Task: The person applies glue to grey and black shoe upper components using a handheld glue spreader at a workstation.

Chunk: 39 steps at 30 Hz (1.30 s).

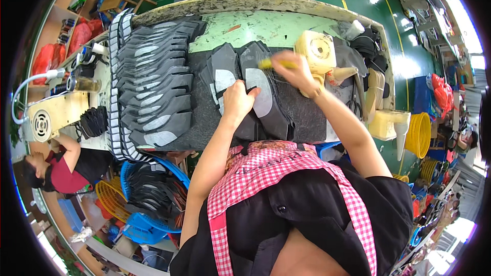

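Two stacks of black, curved flat pieces like shoe-upper parts, each with a pale grey patch, lie in front of me: a left stack (223,60) and a right stack (271,111). My left hand (239,101) rests between them, fingers curled at the left stack's edge and thumb against the right stack. Over the right stack's far end, my right hand (292,70) grips a yellow brush-like tool (266,63). Motion blurs its tip, so the exact kind is unclear.
Rows of overlapping black pieces (158,79) cover the table's left side, beside a striped band (116,76). A cream machine head (316,51) stands at right, near scissors (355,103). A blue basket (185,174) holds more pieces. Another person (69,166) sits at left.
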Motion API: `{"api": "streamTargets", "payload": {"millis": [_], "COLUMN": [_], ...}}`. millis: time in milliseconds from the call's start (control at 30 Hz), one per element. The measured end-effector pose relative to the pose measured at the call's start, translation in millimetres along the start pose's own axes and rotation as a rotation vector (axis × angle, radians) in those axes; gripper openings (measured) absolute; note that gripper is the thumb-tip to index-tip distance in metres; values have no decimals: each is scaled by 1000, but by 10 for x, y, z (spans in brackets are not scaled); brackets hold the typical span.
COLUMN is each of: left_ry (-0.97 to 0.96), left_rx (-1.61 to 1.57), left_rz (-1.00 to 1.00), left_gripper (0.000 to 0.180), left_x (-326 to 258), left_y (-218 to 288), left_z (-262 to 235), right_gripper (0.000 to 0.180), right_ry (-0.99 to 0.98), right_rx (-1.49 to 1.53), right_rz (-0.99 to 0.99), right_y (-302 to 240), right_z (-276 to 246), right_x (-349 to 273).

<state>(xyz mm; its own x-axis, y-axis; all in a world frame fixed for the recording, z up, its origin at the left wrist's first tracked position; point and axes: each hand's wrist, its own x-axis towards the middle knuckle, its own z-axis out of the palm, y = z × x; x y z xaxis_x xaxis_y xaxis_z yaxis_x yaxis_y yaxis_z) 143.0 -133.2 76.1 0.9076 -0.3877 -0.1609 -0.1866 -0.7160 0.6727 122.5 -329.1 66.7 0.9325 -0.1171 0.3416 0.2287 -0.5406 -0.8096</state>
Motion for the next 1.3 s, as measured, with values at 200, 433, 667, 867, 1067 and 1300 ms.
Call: {"api": "streamTargets", "payload": {"millis": [200, 433, 667, 867, 1067, 1300], "left_ry": [-35, -153, -216, -101, 5, 28], "left_rx": [61, 179, 330, 305, 176, -847], "left_rz": [37, 12, -37, 4, -114, 19], "left_gripper": [44, 48, 38, 45, 51, 42], "left_x": [65, 283, 320, 259, 138, -485], "left_y": [-130, -143, 42, 180, 210, -50], "left_z": [65, 66, -44, -159, -119, 112], "right_gripper": [9, 13, 10, 12, 20, 18], "right_ry": [43, 57, -212, -64, -94, -35], "right_rx": [211, 319, 266, 238, -500, 11], "right_rz": [283, 389, 107, 313, 267, 255], "right_y": [-231, -446, -249, -63, 47, -437], "right_z": [-596, -605, -682, -252, -20, -38], "right_x": [-1213, -954, -1409, -272, 469, -252]}}
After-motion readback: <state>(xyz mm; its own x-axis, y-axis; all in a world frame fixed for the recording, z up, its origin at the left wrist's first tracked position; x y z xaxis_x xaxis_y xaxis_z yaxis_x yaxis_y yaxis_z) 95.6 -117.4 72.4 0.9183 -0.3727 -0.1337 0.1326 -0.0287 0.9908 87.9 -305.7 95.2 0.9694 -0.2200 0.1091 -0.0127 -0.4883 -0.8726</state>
